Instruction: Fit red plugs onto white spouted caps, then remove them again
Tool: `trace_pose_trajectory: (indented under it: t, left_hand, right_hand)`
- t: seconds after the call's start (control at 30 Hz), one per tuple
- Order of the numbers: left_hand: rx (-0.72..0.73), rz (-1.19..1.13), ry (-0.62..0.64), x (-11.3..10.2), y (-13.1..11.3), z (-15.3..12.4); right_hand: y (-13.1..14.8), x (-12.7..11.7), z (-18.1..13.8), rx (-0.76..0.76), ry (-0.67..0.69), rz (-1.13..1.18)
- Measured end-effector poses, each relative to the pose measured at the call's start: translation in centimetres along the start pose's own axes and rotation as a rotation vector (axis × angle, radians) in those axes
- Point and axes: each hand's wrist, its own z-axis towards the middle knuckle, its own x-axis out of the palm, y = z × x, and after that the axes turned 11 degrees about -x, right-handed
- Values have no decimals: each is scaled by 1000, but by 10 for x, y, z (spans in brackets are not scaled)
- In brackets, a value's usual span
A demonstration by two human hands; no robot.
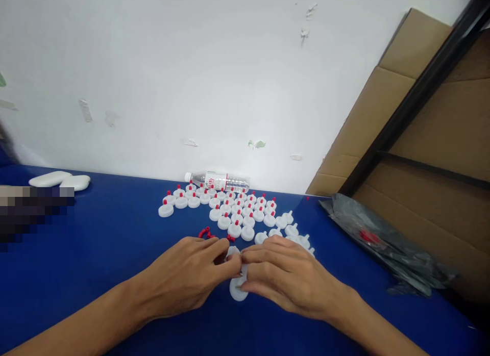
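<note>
Low on the blue table, my left hand [195, 274] and my right hand [294, 274] meet over a white nozzle cap [238, 293]. My right thumb and fingers are closed at its upper right side. The left fingers are bent in a pinch just above it, and what is between them is hidden. Another white round piece [233, 251] shows partly between the two hands. Small loose red tips [206, 232] lie just beyond my left knuckles. Behind the hands stand several white nozzle caps with red tips [234, 229]. Right of them are several white nozzle caps without red [291, 230].
A clear plastic bottle [218, 181] lies against the white wall behind the caps. Two white rounded objects [75, 183] rest at the far left. On the right are a dark plastic bag [386, 249] with red inside and cardboard [429, 121] behind a black bar.
</note>
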Motion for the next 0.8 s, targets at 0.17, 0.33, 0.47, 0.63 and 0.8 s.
trace_pose_trajectory:
  t: [0.17,0.33,0.47,0.63,0.8]
  left_hand:
    - [16,-32,-126,-12,5,3]
    - [-221,-75,-203,-21,41,-6]
    - [-494,-19,-171,-19,65,-9]
    - [-521,-38,-51,-14,56,-3]
    - [-468,-64,-10,-10,40,0]
  right_hand:
    - [-10,-8,-7,-46,-2,-112]
    - [-37,-20,-29,237,-104,-243]
    - [-48,-18,-35,527,-73,-195]
    - [-46,-11,-33,536,169,-62]
    - [-46,-9,-34,503,248,-30]
